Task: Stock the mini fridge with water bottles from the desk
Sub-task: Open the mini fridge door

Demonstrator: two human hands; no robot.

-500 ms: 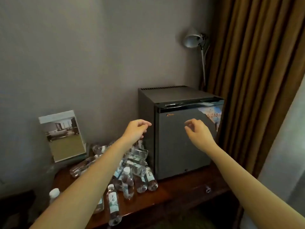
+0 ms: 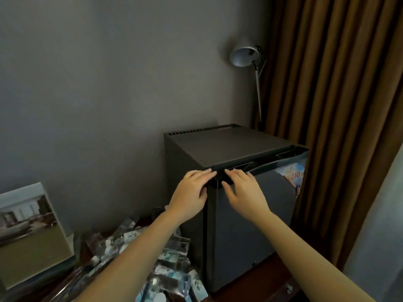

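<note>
Mini fridge (image 2: 239,247): left hand (image 2: 192,192), right hand (image 2: 245,192) at top corner.

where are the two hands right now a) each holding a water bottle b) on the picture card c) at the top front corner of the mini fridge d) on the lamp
c: the left hand and the right hand both touch the mini fridge at its top front corner, by the door's upper edge, and neither holds any of the water bottles.
</note>
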